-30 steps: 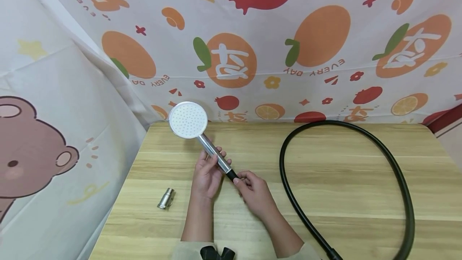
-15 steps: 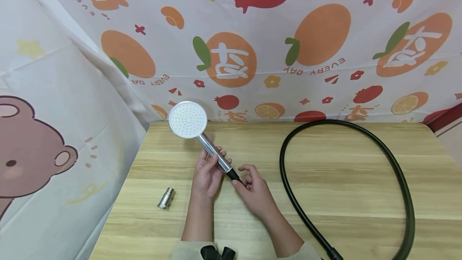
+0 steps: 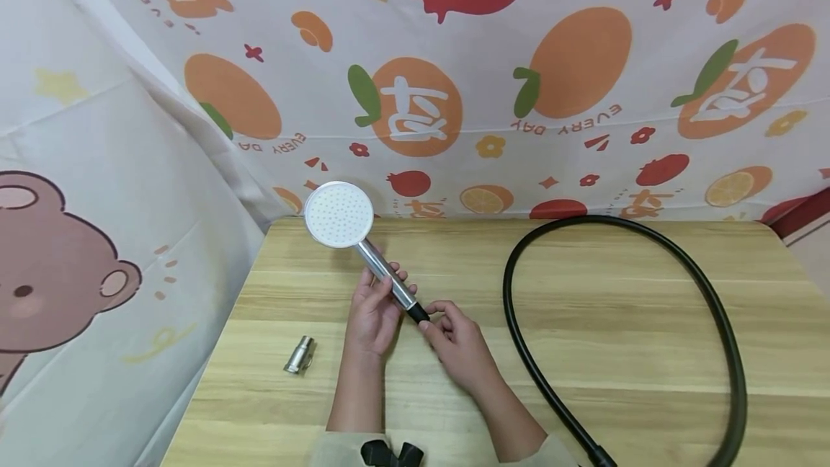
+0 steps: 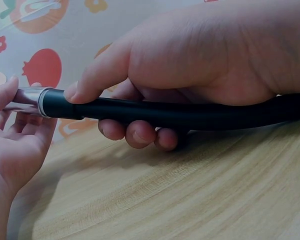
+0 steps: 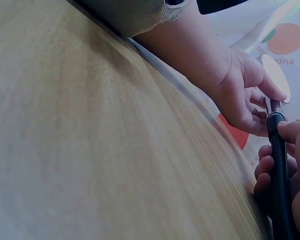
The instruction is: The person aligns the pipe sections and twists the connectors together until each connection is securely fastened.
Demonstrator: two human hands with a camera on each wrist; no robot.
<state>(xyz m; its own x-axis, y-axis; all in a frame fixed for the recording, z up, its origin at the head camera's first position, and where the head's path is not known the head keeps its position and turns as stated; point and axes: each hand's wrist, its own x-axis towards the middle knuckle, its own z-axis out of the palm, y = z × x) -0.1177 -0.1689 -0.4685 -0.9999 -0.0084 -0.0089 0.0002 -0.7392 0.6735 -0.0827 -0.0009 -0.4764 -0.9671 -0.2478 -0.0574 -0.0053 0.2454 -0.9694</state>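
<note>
A silver hand shower head (image 3: 338,214) with a round white spray face tilts up to the left over the table. My left hand (image 3: 375,319) holds its metal handle (image 3: 386,274), thumb on top and fingers beneath. At the handle's lower end sits the black end collar (image 4: 60,103) of a shower hose, meeting the metal rim. My right hand (image 3: 459,348) grips the hose (image 4: 155,114) just behind that collar, its thumb on the collar's edge and its fingers curled below, as the left wrist view shows. Whether the joint is threaded tight cannot be seen.
The rest of the black hose (image 3: 720,301) lies in a wide loop on the right of the wooden table (image 3: 454,251). A small metal shower bracket-like fitting (image 3: 300,355) lies left of my left forearm. A fruit-print cloth (image 3: 493,92) hangs behind the table.
My right index finger lifted away from the hose end half a second ago and has since bent back toward it. My left hand and the shower head have stayed in place.
</note>
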